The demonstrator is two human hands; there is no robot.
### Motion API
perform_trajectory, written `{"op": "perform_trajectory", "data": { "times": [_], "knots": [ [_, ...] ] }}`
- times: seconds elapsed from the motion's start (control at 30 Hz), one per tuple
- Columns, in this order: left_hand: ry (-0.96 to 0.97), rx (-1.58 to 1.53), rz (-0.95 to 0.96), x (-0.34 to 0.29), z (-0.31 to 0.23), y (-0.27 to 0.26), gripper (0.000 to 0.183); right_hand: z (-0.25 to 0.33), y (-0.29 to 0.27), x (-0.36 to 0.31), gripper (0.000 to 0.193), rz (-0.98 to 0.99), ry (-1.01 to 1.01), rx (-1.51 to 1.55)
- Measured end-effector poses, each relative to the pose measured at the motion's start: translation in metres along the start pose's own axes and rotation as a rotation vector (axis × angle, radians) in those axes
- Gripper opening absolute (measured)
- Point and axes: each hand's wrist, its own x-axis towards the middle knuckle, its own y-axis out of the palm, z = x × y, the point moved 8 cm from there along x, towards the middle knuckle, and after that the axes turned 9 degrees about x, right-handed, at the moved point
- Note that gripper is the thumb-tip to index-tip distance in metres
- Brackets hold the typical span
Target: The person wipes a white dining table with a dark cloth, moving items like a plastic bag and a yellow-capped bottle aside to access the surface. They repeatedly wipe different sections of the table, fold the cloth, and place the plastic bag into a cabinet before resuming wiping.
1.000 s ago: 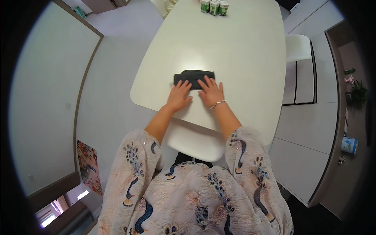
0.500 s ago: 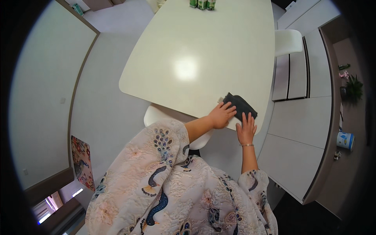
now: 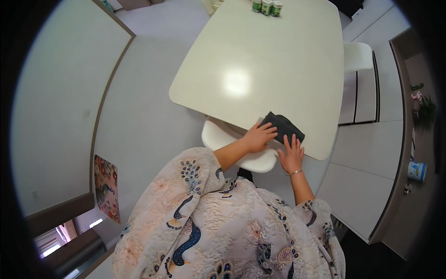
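Observation:
A dark grey folded cloth (image 3: 284, 127) lies on the white table (image 3: 260, 56) by its near edge, close to the near right corner. My left hand (image 3: 259, 138) rests on the cloth's left part with its fingers stretched out. On the near right part of the cloth, the fingers of my right hand (image 3: 291, 156) lie flat and spread. A small pale tag-like piece shows at the cloth's left end. What lies under the cloth is hidden.
Several small green and white cartons (image 3: 266, 8) stand together at the table's far end. One white chair (image 3: 218, 137) is tucked under the near edge, another white chair (image 3: 358, 56) at the right side. Cabinets (image 3: 364, 153) with a shelf run along the right.
The view has shifted, so the table sits farther right in it. Against the table, both hands and the cloth have slid a little to the left along the near edge.

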Motion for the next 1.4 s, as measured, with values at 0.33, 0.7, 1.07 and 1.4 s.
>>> {"op": "perform_trajectory", "data": {
  "times": [0.33,0.7,1.07,1.4],
  "knots": [
    [-0.382,-0.026,-0.123,-0.176,0.185,-0.053,0.048,0.232,0.083,0.096,0.061,0.256,-0.219,-0.14],
    [-0.401,-0.012,-0.024,-0.224,0.264,-0.074,0.054,0.321,0.114,0.128,0.061,0.236,-0.131,-0.056],
    [-0.305,0.024,-0.078,-0.203,0.298,-0.09,0.062,0.333,0.11,0.171,0.063,0.144,-0.132,-0.024],
    [-0.355,0.043,0.099,-0.139,0.394,-0.13,0.057,0.363,0.096,0.272,0.063,0.121,-0.096,0.059]
  ]
}}
